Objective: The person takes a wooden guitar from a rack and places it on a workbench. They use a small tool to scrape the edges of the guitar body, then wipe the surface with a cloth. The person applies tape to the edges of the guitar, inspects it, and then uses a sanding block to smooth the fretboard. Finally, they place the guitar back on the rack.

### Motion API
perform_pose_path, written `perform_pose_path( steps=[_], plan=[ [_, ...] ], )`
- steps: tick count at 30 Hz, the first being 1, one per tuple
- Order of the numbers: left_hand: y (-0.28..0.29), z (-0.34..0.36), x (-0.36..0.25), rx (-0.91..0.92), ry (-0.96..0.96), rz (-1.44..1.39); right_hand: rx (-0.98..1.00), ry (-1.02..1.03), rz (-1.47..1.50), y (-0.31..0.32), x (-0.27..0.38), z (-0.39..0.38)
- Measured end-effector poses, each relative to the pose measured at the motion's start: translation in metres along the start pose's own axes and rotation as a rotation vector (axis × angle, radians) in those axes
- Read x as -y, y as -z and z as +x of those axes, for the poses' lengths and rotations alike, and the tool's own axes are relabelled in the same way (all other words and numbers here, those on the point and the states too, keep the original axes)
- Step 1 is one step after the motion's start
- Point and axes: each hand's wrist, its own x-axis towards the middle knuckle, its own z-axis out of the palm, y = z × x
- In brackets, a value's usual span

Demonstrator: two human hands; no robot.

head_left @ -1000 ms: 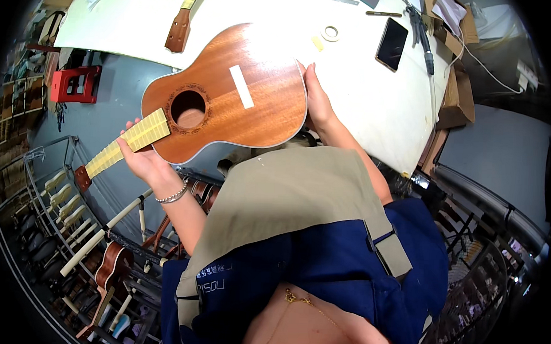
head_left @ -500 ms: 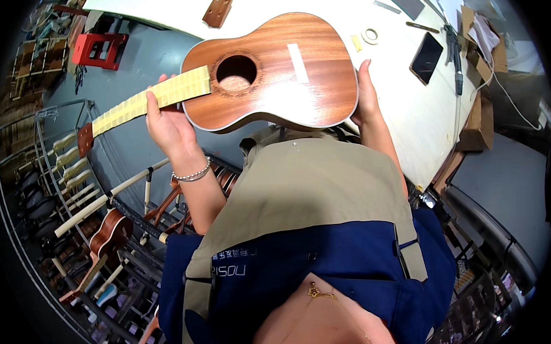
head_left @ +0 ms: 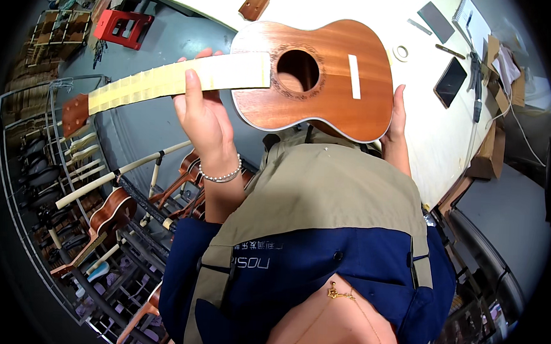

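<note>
Two bare hands have the small guitar (head_left: 335, 82) between them, its body at 12 to 1 o'clock of my view, its neck (head_left: 150, 83) running off toward 9 o'clock. The left hand (head_left: 207, 117) is half curled around the neck just short of the body, thumb lying over the yellow tape (head_left: 125, 91) on the front, fingers behind with the tips showing past the far edge. The right hand (head_left: 398, 116) stands flat-ish against the body's rounded end at about 4 o'clock, thumb up along the rim; its fingers go behind the wood, so I cannot tell how far they curl. From here I judge it light for its size — a thin hollow box with a round hole (head_left: 298, 71) in the top, and I see no strings on it. It should be stiff throughout, with no give to help a clumsy grip. The top shines, so I'd expect it to be slick and quick to show scratches; the tape likely gives better purchase. I'd take the neck near the body and cup the rounded end, as here, keeping pressure off the thin top and the pale strip (head_left: 354, 77). The white table (head_left: 427, 148) lies beyond, with a phone (head_left: 450, 82) at 2 o'clock — whether the body touches the table edge or the apron (head_left: 336, 181), I can't tell.
</note>
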Motion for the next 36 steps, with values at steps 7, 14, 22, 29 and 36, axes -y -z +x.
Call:
perform_pose_path(
  steps=[7,14,22,29,36],
  plan=[
    [0.004,0.001,-0.006,0.530,-0.212,0.125,0.045,0.252,-0.327,0.039,-0.020,0.013],
    [0.005,0.007,0.015,0.156,-0.027,-0.026,-0.028,0.475,-0.637,0.018,-0.006,0.013],
    [0.030,0.018,0.036,-0.028,0.141,-0.122,-0.015,0.520,-0.881,-0.025,0.021,-0.008],
    [0.024,0.014,0.039,-0.210,0.272,-0.140,-0.054,0.471,-0.982,-0.017,0.019,-0.010],
    [0.073,0.031,0.089,-0.474,0.500,-0.187,-0.046,0.606,-1.186,-0.049,0.032,-0.037]
  ],
)
